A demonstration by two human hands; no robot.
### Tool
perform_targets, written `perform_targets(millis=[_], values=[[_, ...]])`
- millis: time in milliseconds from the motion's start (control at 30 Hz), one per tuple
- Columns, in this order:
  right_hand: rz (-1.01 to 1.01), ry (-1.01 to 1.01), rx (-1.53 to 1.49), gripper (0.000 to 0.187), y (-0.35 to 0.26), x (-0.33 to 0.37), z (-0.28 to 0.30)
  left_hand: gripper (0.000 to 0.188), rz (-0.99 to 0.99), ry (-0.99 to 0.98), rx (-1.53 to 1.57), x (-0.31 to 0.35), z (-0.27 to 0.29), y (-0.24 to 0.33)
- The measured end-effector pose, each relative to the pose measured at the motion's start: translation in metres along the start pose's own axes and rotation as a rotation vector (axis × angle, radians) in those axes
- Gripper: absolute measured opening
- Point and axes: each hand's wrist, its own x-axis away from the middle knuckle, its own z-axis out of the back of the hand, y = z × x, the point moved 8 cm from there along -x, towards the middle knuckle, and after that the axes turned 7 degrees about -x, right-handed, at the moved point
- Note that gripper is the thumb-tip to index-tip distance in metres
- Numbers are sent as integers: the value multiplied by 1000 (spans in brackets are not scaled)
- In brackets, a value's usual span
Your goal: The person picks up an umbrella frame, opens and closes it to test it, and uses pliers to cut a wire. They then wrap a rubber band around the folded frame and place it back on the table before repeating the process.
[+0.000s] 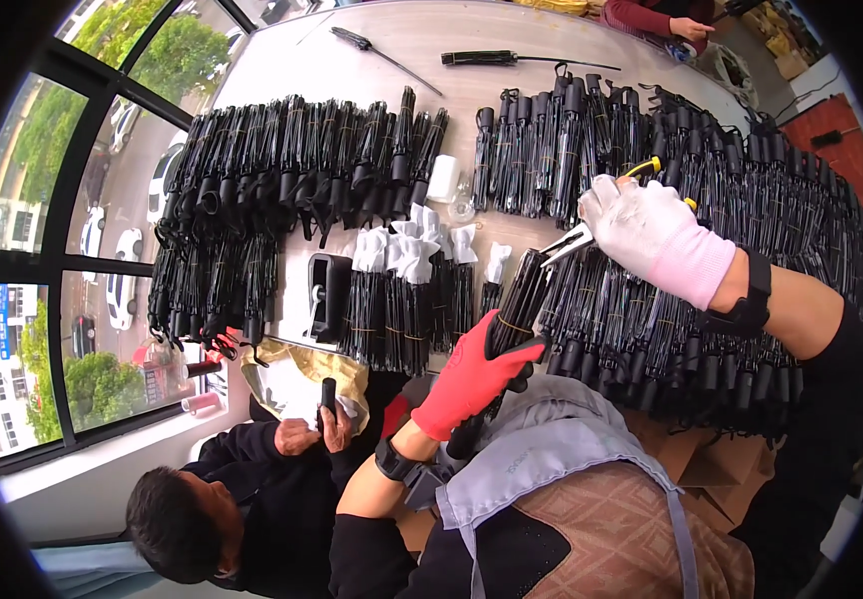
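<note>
My left hand (pixel 476 374), in a red glove with black fingertips, is closed around a folded black umbrella frame (pixel 521 295). The frame stands tilted in front of me, its lower end partly hidden by the hand. My right hand (pixel 656 235), in a whitish glove with a pink cuff, grips a pair of pliers (pixel 569 243) with yellow and black handles. The plier jaws are at the upper end of the frame; whether they bite on it I cannot tell. Just left of my left hand stand several black frames (pixel 376 324) with white wrapping (pixel 413 255) on their tops.
Rows of folded umbrella frames (pixel 282 150) cover the left, and more (pixel 751 220) the right. A tape dispenser (pixel 328 298), a white block (pixel 443 180) and two loose frames (pixel 476 59) also lie on the table (pixel 391 25). A co-worker (pixel 187 519) sits at lower left; another person's hand (pixel 691 28) shows at the far side.
</note>
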Motion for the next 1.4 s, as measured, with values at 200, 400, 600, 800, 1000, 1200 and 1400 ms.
perform_targets(millis=[200,400,600,800,1000,1200,1400], values=[[1,-88,-85,13,-6,-48,-47,21,-19,226,-315,-26,19,-8],[4,204,-106,17,32,-95,-60,25,-52,75,292,-67,44,2],[-283,-59,-471,20,44,-60,-92,28,24,55,590,-55,48,-34],[-137,-405,-1304,29,-74,1,-106,44,-150,100,850,-44,78,-59],[-113,-559,-1239,38,-160,30,-118,48,-149,349,852,-41,78,-82],[-146,-544,-1177,41,-166,30,-125,50,-166,438,815,-33,79,-72],[-169,-563,-1131,42,-164,26,-132,48,-150,503,805,-37,80,-72]])
